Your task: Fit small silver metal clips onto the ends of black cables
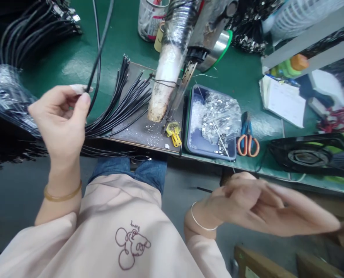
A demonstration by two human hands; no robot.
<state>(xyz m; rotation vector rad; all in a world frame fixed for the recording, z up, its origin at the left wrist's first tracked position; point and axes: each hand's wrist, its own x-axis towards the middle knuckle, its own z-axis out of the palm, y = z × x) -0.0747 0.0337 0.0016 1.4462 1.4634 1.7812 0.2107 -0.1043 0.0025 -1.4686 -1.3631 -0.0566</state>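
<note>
My left hand (63, 116), at the left, pinches a black cable (98, 58) between thumb and fingertips; the cable loops up out of view. My right hand (261, 204) is at the lower right, off the bench edge, its fingers curled and partly blurred. A thin silver wire (222, 143), which looks like solder wire, runs to its upper edge and seems pinched there. Between the hands, a fan of black cables (125, 102) lies on a brown board (143, 133). A metal soldering iron (201, 38) points down over the board beside a white wrapped tube (167, 73).
A blue tray (191, 127) holds a clear bag of small metal parts. Beside it lie orange-handled pliers (248, 141) and a black fan (311, 156). A yellow clip-like piece (174, 135) sits on the board. Behind stand a green-rimmed spool (221, 50) and a clear cup (150, 21).
</note>
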